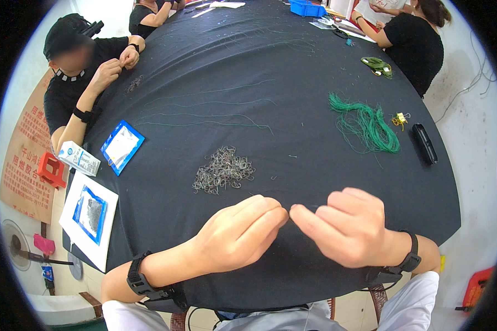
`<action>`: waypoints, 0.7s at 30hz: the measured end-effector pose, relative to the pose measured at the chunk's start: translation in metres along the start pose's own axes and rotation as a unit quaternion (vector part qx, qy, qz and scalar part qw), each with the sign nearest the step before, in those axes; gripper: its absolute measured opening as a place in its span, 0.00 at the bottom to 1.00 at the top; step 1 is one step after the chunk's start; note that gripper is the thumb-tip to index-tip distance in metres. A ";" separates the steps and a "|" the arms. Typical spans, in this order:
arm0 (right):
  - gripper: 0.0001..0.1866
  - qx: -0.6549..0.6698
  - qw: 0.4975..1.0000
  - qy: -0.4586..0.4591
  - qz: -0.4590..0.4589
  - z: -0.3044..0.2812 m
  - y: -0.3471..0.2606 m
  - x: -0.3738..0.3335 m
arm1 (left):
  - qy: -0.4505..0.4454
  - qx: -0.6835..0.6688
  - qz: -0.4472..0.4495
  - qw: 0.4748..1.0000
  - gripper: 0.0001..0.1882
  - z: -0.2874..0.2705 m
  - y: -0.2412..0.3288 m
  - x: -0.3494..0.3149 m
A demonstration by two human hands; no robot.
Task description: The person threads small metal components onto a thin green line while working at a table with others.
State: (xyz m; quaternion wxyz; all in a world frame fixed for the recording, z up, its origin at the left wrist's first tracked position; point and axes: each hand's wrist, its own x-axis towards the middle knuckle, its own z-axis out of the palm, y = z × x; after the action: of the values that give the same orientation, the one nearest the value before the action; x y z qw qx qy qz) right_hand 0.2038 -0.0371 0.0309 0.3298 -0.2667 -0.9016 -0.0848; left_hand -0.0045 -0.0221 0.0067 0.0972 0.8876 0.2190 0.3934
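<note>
Near the front of the black-covered table (309, 171), my left hand (240, 234) and my right hand (345, 229) are raised close together. Both are closed in a pinch, and their fingertips almost meet. Whatever sits between the fingers is too small to make out. Just beyond my left hand lies a loose heap of small metal fish hooks (225, 170). A bundle of thin green line (367, 124) rests on the cloth farther off to the right, with strands spreading from it. Several single green strands (221, 115) stretch across the cloth beyond the heap.
At left are a blue-edged packet (122, 146), a small white box (79, 158) and a white board (106, 231) bearing another packet (91, 212). A black case (424, 143) and yellow clip (401, 119) lie right. A co-worker (74, 77) sits at far left; others sit farther back.
</note>
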 end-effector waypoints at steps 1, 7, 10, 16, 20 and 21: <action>0.17 0.005 1.000 0.007 -0.004 0.001 0.005 0.001 | -0.008 -0.015 0.010 1.000 0.13 -0.001 0.000 0.000; 0.10 0.224 0.965 0.045 0.126 0.018 0.015 -0.002 | -0.015 -0.079 0.007 0.997 0.12 -0.006 0.001 0.003; 0.07 0.252 0.954 0.032 0.158 0.018 0.015 -0.002 | -0.011 -0.092 -0.010 0.996 0.12 -0.006 0.002 0.002; 0.08 0.247 0.956 0.060 0.145 0.020 0.016 -0.001 | -0.014 -0.107 -0.031 0.994 0.11 -0.006 0.003 0.004; 0.07 0.248 0.955 0.051 0.153 0.017 0.015 -0.001 | -0.013 -0.102 -0.037 0.994 0.11 -0.007 0.004 0.005; 0.06 0.252 0.953 0.035 0.166 0.016 0.015 -0.001 | -0.013 -0.103 -0.037 0.994 0.11 -0.007 0.005 0.005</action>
State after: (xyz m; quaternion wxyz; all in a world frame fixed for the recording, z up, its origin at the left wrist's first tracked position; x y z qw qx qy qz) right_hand 0.2032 -0.0198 0.0175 0.4273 -0.3180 -0.8244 0.1915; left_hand -0.0052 -0.0241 0.0163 0.2052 0.8691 0.2089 0.3986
